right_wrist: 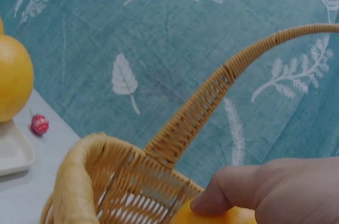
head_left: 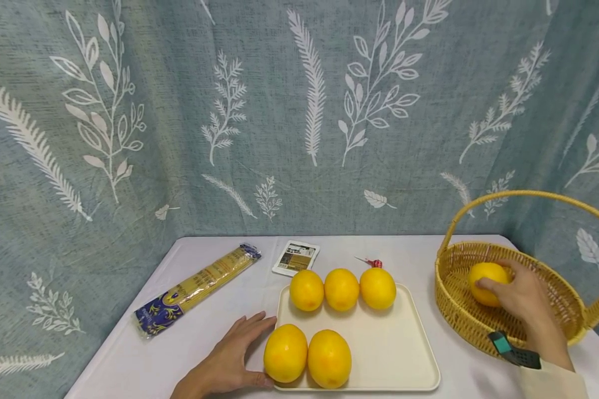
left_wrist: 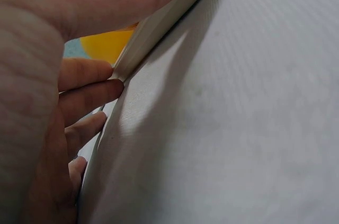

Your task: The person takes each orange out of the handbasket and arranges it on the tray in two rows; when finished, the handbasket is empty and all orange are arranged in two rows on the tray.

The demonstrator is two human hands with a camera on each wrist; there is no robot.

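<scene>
My right hand (head_left: 524,293) reaches into the wicker basket (head_left: 449,310) on the right and grips an orange (head_left: 484,277), thumb on its near side. In the right wrist view, the thumb presses on that orange (right_wrist: 212,217) beside the basket's woven wall (right_wrist: 124,181). At the left edge of a cream tray (head_left: 389,354), my left hand (head_left: 232,354) lies with fingers spread and extended, fingertips right at the rim, as the left wrist view also shows. Three oranges (head_left: 341,290) line the tray's far side; two more (head_left: 330,359) sit at its near left corner.
A packet of spaghetti (head_left: 197,291) lies on the white table at left. Behind the tray are a flat white package (head_left: 296,258) with a printed label and a small red object (head_left: 376,263) with a thin pointed end. The basket's tall handle (head_left: 529,194) arches over it. Patterned curtain surrounds the table.
</scene>
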